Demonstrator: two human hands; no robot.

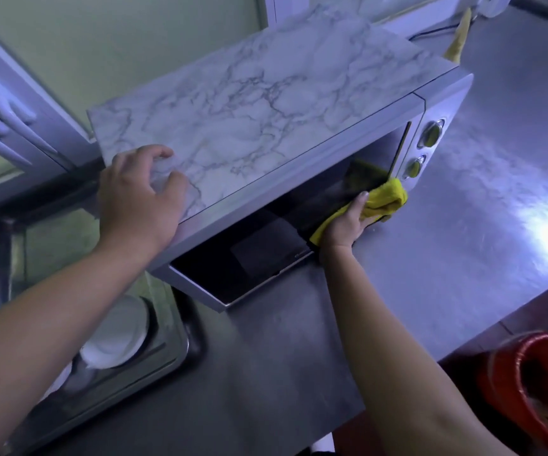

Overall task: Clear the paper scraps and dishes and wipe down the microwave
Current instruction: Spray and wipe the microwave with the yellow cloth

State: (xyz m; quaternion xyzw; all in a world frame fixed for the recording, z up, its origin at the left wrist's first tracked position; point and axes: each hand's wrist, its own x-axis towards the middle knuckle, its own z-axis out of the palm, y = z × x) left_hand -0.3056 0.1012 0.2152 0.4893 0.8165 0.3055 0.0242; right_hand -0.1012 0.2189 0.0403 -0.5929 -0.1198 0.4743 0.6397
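A white microwave (443,93) with a marble-patterned top (266,100) stands on a steel counter. Its dark glass door (253,258) faces me. My left hand (138,199) rests on the top's near left corner, fingers loosely bent on the surface. My right hand (345,225) grips a yellow cloth (384,199) and presses it against the door's right side, just left of the two control knobs (430,133). White dishes (118,334) sit in the sink at lower left.
The steel counter (463,241) stretches to the right of the microwave, with glare on it. A steel sink (174,343) lies at lower left. A red bucket (542,390) stands below the counter edge at lower right. A second yellow cloth (460,37) hangs behind the microwave.
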